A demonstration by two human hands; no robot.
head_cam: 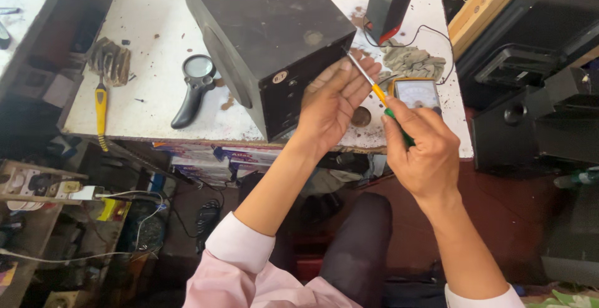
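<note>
Head view
Screwdriver (379,94): thin metal shaft, yellow collar, green handle. Long axis runs from upper left (tip) to lower right (handle).
Tip: lies against the near right corner of the black box (268,39), at its top edge. Whether it sits in a screw cannot be told.
Right hand (424,152): closed round the green handle, fingers curled over it; handle mostly hidden in the grip, yellow collar just clear of it.
Left hand (334,105): fingers stretched out, nearly flat, lying along the shaft from below and to the left. It steadies the shaft; it is not wrapped round anything.
Key relation: the tip lies up and to the left of the right hand's grip, toward the box. The left hand is the nearer one to the tip and to the box; the right hand is well back along the axis.
Box: large, dark, standing on the desk (156,21), its near corner reaching the desk's near edge. A small round sticker shows on its near face.
Meter (417,92): yellow-cased, near the desk's near right corner, partly behind both hands.
Small speaker (388,5): black and red, at the far right of the desk, cable trailing from it.
Magnifier (194,86): black handle, left of the box, lens at the far end.
Second screwdriver (100,111): yellow handle, by the near left corner, blade overhanging the near edge.
</note>
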